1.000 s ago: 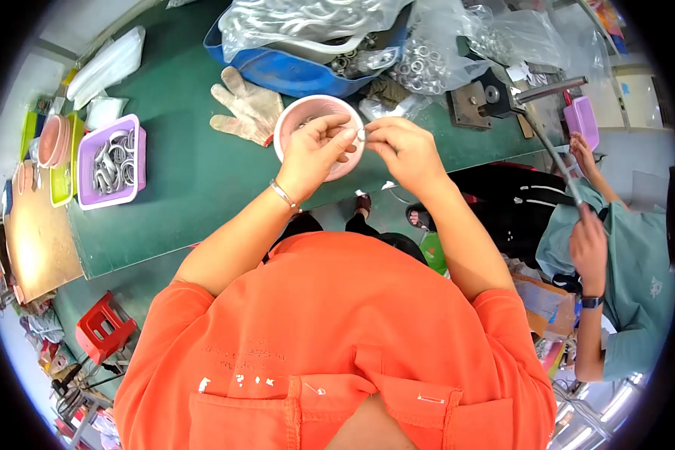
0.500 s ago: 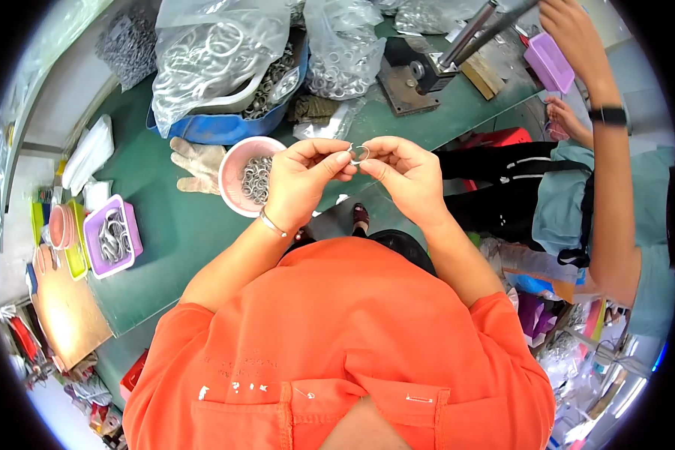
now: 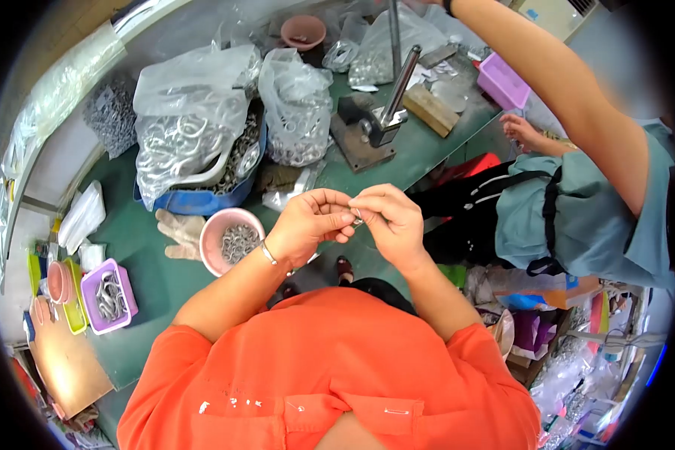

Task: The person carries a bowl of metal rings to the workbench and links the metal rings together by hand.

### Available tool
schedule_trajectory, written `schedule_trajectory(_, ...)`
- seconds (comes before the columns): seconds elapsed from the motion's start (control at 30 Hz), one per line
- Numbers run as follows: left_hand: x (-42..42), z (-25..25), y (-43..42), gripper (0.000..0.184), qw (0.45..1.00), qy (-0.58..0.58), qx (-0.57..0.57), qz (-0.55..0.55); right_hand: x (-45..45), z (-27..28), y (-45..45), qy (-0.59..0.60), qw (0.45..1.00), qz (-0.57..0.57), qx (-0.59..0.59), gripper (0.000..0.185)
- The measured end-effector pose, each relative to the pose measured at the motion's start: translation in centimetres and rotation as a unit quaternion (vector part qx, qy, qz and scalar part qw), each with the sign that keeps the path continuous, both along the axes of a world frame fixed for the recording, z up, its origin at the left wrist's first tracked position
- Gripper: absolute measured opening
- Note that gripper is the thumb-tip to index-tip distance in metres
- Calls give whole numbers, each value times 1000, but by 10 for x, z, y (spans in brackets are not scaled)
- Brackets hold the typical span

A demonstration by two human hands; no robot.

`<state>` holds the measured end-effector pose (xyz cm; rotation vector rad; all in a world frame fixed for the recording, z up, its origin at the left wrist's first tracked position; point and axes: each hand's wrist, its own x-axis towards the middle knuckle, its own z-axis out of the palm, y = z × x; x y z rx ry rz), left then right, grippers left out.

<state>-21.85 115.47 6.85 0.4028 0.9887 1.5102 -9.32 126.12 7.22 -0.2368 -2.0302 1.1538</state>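
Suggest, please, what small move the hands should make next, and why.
Perhaps ease the right hand's fingertips aside slightly while the left hand grips the metal piece: both hands' fingertips crowd together around it and hide most of it, so its fit is hard to check.

bowl (image 3: 211, 246): pink | rings (image 3: 238, 241): silver-grey | table (image 3: 161, 296): green | tub (image 3: 202, 201): blue | left basket (image 3: 133, 300): purple | shirt (image 3: 300, 345): orange
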Motion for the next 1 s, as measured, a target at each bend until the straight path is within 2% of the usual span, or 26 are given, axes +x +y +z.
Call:
schedule_trajectory(0.17, 0, 15, 27, 18, 1000, 6, -14, -24, 2, 8, 18, 24, 998, -22, 54, 16)
schedule_trajectory(0.23, -4, 14, 38, 15, 999, 31, -18, -1, 2, 9, 19, 39, 995, -91, -11, 19)
schedule_trajectory(0.3, -8, 15, 50, 15, 997, 40, -4, 59, 5, 3, 28, 37, 990, -80, -107, 21)
schedule_trajectory(0.4, -14, 22, 65, 16, 994, 70, 21, 82, 6, 7, 34, 41, 979, -98, -175, 20)
schedule_trajectory(0.67, -10, 13, 68, 18, 996, 46, 5, 76, -4, 1, 43, 36, 984, -78, -158, 21)
schedule_trajectory(0.83, -12, 11, 65, 15, 994, 36, 32, 101, -12, 0, 44, 17, 982, -65, -179, 20)
schedule_trajectory(1.0, -12, 8, 52, 14, 996, 33, 19, 86, -16, -10, 41, -4, 986, -46, -161, 14)
